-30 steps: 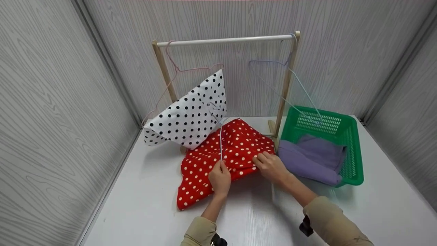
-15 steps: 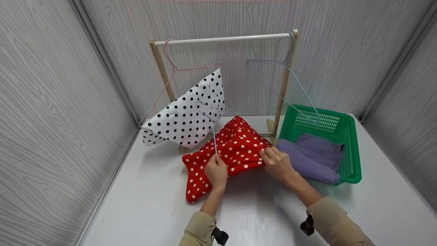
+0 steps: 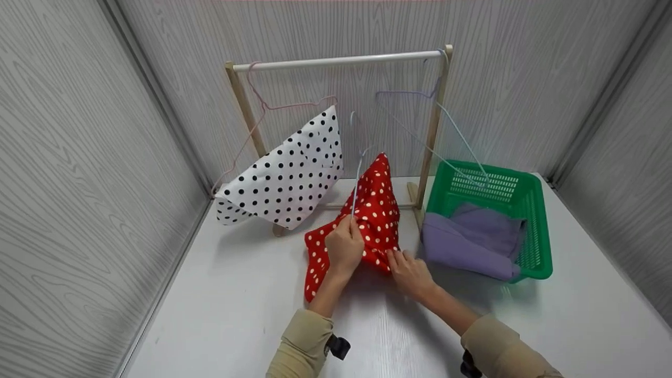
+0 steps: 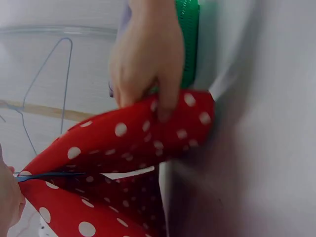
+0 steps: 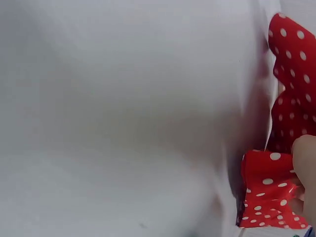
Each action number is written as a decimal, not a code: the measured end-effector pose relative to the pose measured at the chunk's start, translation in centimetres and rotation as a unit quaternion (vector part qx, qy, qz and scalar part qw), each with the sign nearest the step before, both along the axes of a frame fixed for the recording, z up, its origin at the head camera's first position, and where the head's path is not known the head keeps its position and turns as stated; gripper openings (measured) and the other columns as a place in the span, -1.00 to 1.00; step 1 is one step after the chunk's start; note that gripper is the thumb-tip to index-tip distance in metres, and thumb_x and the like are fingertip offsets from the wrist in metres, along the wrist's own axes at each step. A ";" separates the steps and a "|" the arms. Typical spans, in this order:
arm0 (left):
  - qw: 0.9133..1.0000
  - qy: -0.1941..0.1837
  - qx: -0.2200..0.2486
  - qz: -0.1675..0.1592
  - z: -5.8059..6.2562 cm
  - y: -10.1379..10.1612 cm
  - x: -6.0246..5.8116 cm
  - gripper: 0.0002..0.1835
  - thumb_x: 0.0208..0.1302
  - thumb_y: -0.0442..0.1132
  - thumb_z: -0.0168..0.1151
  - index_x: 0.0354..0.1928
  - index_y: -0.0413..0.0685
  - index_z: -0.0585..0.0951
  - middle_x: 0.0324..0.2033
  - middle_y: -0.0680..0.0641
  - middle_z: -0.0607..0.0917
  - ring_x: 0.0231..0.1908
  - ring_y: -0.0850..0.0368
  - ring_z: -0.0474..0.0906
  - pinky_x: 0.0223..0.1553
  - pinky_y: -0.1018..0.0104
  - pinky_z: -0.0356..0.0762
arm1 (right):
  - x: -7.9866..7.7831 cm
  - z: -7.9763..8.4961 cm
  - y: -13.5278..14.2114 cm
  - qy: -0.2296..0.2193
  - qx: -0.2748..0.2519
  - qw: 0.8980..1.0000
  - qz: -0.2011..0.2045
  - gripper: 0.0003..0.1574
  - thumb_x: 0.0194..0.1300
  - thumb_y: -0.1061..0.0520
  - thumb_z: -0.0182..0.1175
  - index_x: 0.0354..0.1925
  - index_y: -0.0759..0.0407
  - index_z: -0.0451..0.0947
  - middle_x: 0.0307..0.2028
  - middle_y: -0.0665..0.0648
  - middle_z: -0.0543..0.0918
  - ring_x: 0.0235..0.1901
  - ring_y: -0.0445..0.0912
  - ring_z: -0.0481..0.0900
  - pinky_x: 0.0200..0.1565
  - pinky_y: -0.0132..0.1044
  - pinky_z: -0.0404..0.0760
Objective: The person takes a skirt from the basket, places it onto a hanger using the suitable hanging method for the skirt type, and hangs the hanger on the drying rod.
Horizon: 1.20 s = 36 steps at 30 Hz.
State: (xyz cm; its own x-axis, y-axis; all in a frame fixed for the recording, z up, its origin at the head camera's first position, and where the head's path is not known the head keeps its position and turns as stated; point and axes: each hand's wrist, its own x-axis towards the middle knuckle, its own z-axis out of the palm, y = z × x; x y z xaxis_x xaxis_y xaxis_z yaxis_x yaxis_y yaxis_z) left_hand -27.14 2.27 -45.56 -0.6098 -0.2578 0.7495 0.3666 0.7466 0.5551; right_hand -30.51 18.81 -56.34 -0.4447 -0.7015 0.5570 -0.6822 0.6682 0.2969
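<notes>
A red cloth with white dots [image 3: 380,202] hangs bunched over a light-blue wire hanger [image 3: 357,181], held tilted above the table. My left hand [image 3: 344,248] grips the hanger wire together with the fabric around it. My right hand [image 3: 412,272] pinches the lower right edge of the cloth. In the left wrist view, the right hand [image 4: 148,59] has its thumb in front of the fabric, and part of the blue wire shows within the fold. Much of the hanger is hidden by the cloth. The right wrist view shows the red cloth [image 5: 266,182] beside part of the right hand.
Behind stands a wooden rack with a white bar [image 3: 341,61]. A pink hanger [image 3: 294,105] there bears a white cloth with black dots [image 3: 283,178]. A purple-blue hanger [image 3: 404,93] hangs at right. A green basket [image 3: 543,231] with a purple cloth [image 3: 467,244] stands at right.
The hanger and red cloth have risen and swung right, away from the white cloth. The cloth has narrowed. My right hand first moved slightly right, then back left and down, still pinching the edge.
</notes>
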 end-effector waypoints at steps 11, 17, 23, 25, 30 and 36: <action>1.000 -0.006 -0.011 0.013 2.2 -0.1 -0.4 -0.77 0.25 -0.41 0.06 -0.59 -0.17 0.44 -0.78 0.06 0.25 -0.71 0.25 0.11 -0.68 0.39 0.09 | -0.4 2.3 1.7 -0.099 -0.051 0.991 0.081 -0.67 -0.03 0.21 0.38 -0.26 0.28 0.54 -0.39 0.17 0.53 -0.38 0.00 0.46 -0.39 -0.27 0.53; 1.000 0.009 -0.006 0.017 3.6 -0.9 -0.6 -0.73 0.26 -0.41 0.04 -0.63 -0.17 0.39 -0.76 0.07 0.21 -0.71 0.27 0.09 -0.68 0.40 0.06 | 0.0 5.8 3.5 -0.044 -0.154 0.980 0.121 -0.79 -0.06 0.35 0.32 -0.33 0.28 0.61 -0.43 0.15 0.57 -0.45 -0.03 0.48 -0.47 -0.27 0.55; 1.000 0.015 0.006 0.018 5.1 -1.6 -1.0 -0.69 0.28 -0.39 0.03 -0.65 -0.15 0.36 -0.77 0.07 0.22 -0.72 0.27 0.11 -0.68 0.41 0.08 | -0.8 8.0 7.7 -0.100 -0.198 0.975 -0.011 -0.84 -0.04 0.34 0.31 -0.37 0.32 0.59 -0.40 0.22 0.57 -0.40 0.10 0.50 -0.42 -0.06 0.53; 1.000 0.014 0.007 0.020 5.4 -1.9 -1.1 -0.69 0.28 -0.40 0.03 -0.65 -0.15 0.36 -0.78 0.06 0.24 -0.72 0.27 0.10 -0.68 0.41 0.08 | -0.8 8.4 9.4 -0.159 -0.173 0.970 -0.066 -0.76 -0.03 0.27 0.33 -0.31 0.33 0.60 -0.35 0.26 0.58 -0.34 0.14 0.51 -0.38 0.01 0.53; 0.999 0.017 0.010 0.031 6.3 -2.6 -1.6 -0.68 0.27 -0.39 0.03 -0.66 -0.15 0.35 -0.79 0.04 0.26 -0.72 0.26 0.11 -0.67 0.39 0.09 | -0.4 9.1 12.5 -0.291 -0.095 0.941 -0.145 -0.53 0.00 0.09 0.35 -0.13 0.35 0.56 -0.22 0.35 0.56 -0.22 0.22 0.49 -0.34 0.16 0.51; 0.999 0.023 0.011 0.047 7.6 -3.5 -2.3 -0.69 0.28 -0.39 0.01 -0.66 -0.17 0.37 -0.79 0.00 0.29 -0.73 0.21 0.16 -0.67 0.39 0.11 | -0.3 8.8 13.7 -0.344 -0.075 0.922 -0.160 -0.45 -0.01 0.12 0.34 -0.05 0.38 0.52 -0.19 0.39 0.55 -0.20 0.26 0.48 -0.32 0.18 0.49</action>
